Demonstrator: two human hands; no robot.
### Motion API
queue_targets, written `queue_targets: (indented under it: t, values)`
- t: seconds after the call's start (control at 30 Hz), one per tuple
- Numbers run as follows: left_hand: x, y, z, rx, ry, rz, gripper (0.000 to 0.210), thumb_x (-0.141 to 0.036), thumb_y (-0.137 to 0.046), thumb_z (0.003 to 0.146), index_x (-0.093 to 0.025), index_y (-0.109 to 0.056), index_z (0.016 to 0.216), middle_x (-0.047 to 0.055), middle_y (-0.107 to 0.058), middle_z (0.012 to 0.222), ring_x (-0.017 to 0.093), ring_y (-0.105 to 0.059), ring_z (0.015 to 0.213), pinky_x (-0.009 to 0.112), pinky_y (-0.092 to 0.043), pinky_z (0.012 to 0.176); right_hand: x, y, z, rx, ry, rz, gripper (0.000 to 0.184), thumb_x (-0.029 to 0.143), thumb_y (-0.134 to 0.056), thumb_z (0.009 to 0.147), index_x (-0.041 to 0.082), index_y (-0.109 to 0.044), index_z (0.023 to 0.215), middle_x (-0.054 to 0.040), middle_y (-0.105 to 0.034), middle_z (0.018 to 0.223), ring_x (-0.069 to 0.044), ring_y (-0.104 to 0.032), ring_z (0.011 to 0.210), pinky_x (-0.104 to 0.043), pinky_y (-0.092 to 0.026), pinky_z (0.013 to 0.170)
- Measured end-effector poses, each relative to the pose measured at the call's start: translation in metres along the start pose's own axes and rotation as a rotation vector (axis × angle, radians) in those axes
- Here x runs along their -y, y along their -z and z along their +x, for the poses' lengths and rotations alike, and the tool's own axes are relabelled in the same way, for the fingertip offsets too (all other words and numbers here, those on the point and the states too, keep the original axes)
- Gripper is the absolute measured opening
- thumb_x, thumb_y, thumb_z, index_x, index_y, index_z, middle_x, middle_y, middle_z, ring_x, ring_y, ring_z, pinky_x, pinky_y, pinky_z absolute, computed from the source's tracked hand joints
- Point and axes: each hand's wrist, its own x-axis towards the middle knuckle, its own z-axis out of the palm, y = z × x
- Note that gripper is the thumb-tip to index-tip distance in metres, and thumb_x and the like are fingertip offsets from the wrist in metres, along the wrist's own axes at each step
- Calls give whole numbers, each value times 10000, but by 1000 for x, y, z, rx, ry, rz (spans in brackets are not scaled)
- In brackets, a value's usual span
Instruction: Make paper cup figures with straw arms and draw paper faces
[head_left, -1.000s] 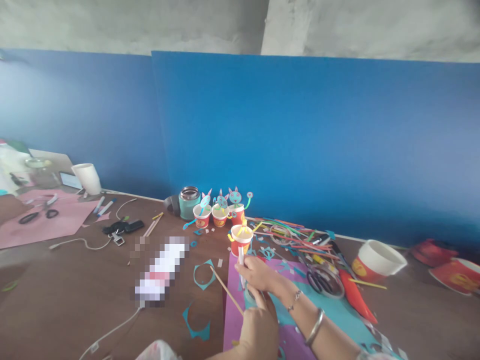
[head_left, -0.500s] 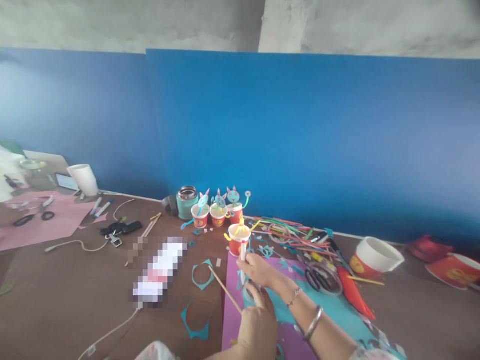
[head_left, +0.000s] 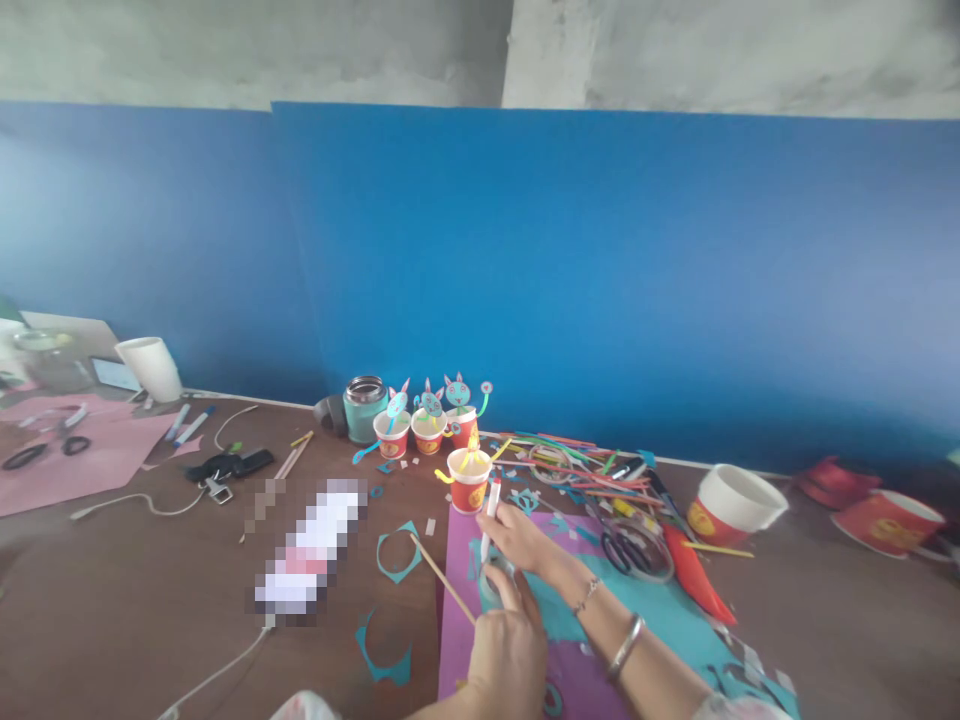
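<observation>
My right hand (head_left: 514,538) is closed around a white marker (head_left: 491,520) with a red end, held upright with its tip down at the blue paper (head_left: 581,610). My left hand (head_left: 510,640) presses a small round, clear-looking object (head_left: 495,578) onto that paper, right beside the marker's tip. What exactly the round object is stays partly hidden under the fingers. A thin wooden stick (head_left: 442,577) runs up to my left hand; whether it is held or just lies there I cannot tell. Purple paper (head_left: 459,640) lies beneath the blue sheet.
Small paper cups (head_left: 469,490) with paper and pipe-cleaner figures stand ahead, by a teal flask (head_left: 365,410). Pipe cleaners (head_left: 577,460), scissors (head_left: 626,553), a red pouch-like piece (head_left: 697,575) and a big cup (head_left: 739,500) lie rightward. Blue cut-outs (head_left: 386,655) and a cable (head_left: 217,672) lie left.
The marker now leans with its top to the right, and its tip has shifted slightly around the round object. My view has turned slightly right. Left hand keeps its hold.
</observation>
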Motion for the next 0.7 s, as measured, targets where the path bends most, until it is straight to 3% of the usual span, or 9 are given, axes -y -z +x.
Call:
queue_targets:
  t: [0.33,0.7]
  values:
    - [5,3,-1,4,-48,8,534,-151,-656,723,-148,-568,1250,273,-642,1112,146,-621,437,196,-461,390,-13,2,-6,-84,5,111,292,354,-430,873,210,-423,620,27,-467,530,-120,-476,538,-235,-368,532]
    - [14,9,-1,-46,-110,42,507,-49,-607,707,-122,-602,1208,274,-656,1090,131,-609,388,180,-472,358,-26,2,-28,-207,14,205,256,426,-409,854,202,-455,739,-3,-548,590,-165,-550,583,-268,-413,561]
